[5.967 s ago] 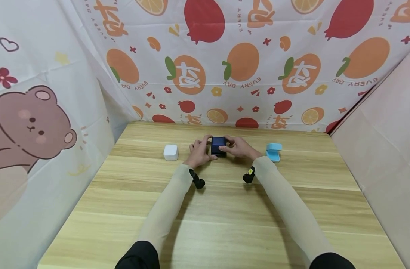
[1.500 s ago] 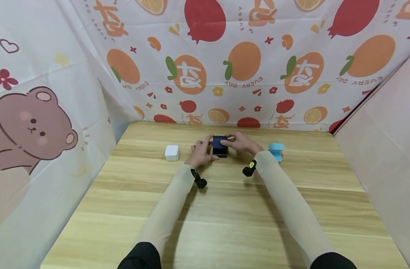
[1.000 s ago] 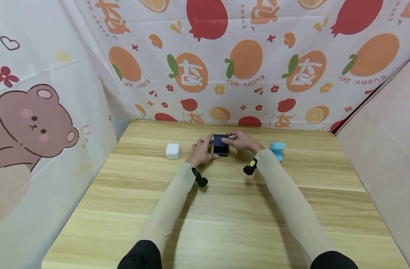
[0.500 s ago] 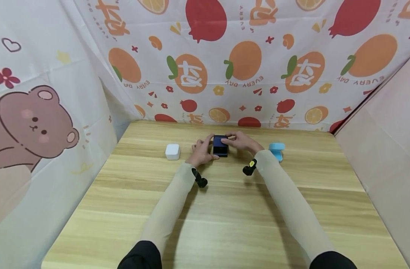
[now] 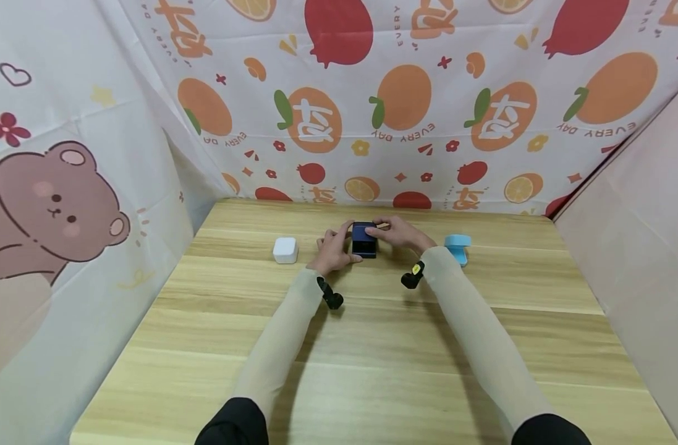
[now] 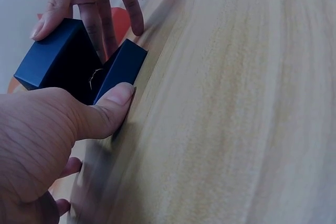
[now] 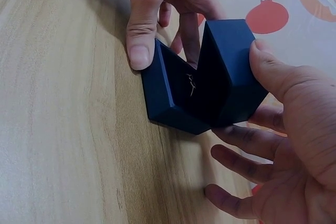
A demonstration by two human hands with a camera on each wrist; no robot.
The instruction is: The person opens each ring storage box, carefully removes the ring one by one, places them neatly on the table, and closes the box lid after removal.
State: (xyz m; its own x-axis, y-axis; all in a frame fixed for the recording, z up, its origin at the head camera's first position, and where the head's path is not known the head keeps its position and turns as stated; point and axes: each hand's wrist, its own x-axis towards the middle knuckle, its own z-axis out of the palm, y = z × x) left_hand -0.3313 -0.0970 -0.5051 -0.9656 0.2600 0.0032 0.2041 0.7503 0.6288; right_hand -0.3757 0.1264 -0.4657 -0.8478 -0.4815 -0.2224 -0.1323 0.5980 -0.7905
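A dark blue ring box [image 5: 363, 232] stands at the far middle of the table, its lid [image 7: 239, 59] tilted up from the base [image 7: 176, 116]. Inside, against the dark lining, a thin ring-like metal piece [image 7: 191, 84] shows; its details are too dim to tell. My left hand [image 5: 332, 252] grips the base, thumb on the near face, as the left wrist view shows. With thumb and forefinger my right hand [image 5: 400, 235] pinches the lid; its other fingers spread behind the box.
Left of the hands sits a white rounded box [image 5: 285, 250]. A light blue box [image 5: 457, 247] stands with its lid raised beyond the right wrist, partly covered by the sleeve. Patterned cloth [image 5: 339, 111] hangs behind the wooden table [image 5: 372, 371].
Since six seconds ago the ring box's lid has swung further up and back, with my right hand shifting slightly away from me. Over the last second both hands stay nearly still.
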